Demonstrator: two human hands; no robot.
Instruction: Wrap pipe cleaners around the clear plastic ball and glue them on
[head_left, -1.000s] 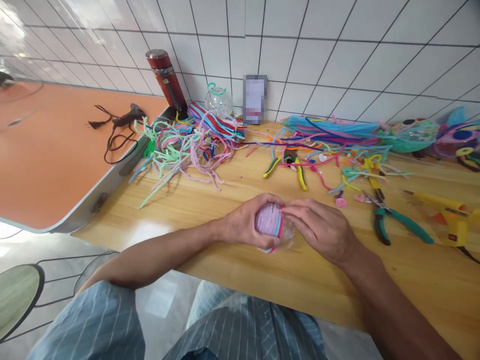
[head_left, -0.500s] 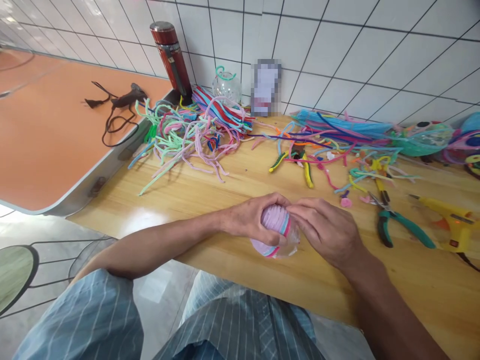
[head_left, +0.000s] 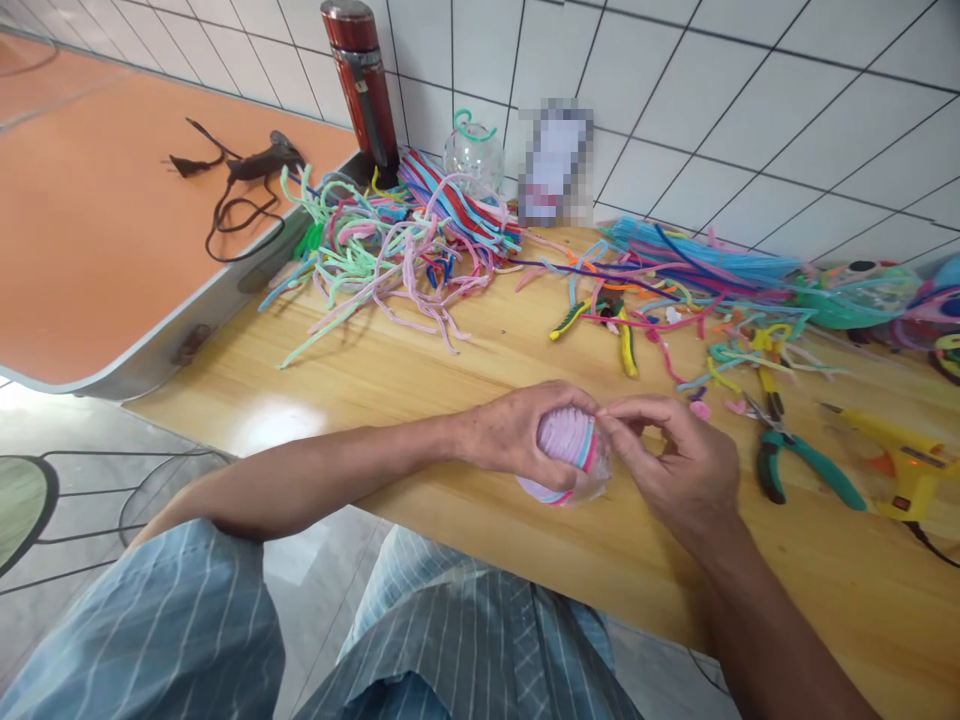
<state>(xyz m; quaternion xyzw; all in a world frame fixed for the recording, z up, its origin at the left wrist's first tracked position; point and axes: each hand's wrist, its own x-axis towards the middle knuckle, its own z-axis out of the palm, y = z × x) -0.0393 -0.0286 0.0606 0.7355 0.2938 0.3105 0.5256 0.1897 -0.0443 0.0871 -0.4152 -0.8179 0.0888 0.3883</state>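
My left hand (head_left: 510,436) curls round a clear plastic ball (head_left: 598,472) partly wrapped in lilac pipe cleaner (head_left: 564,432). Blue and pink bands of pipe cleaner run beside the lilac part. At the ball's upper right edge, the thumb and forefinger of my right hand (head_left: 667,465) are pinched together; whatever they hold is too small to make out. The ball is just above or on the wooden table (head_left: 420,550), near its front edge; I cannot tell which.
Loose pipe cleaners (head_left: 375,260) lie in a heap at the back left, near a red thermos (head_left: 365,90). Yellow-handled pliers (head_left: 628,340), green-handled pliers (head_left: 817,468) and a yellow glue gun (head_left: 911,465) lie to the right. A phone (head_left: 555,165) leans on the tiled wall.
My right hand's pinched fingers have shifted to the ball's upper edge, with the other fingers loosened. My left hand keeps its hold. The whole view has shifted slightly.
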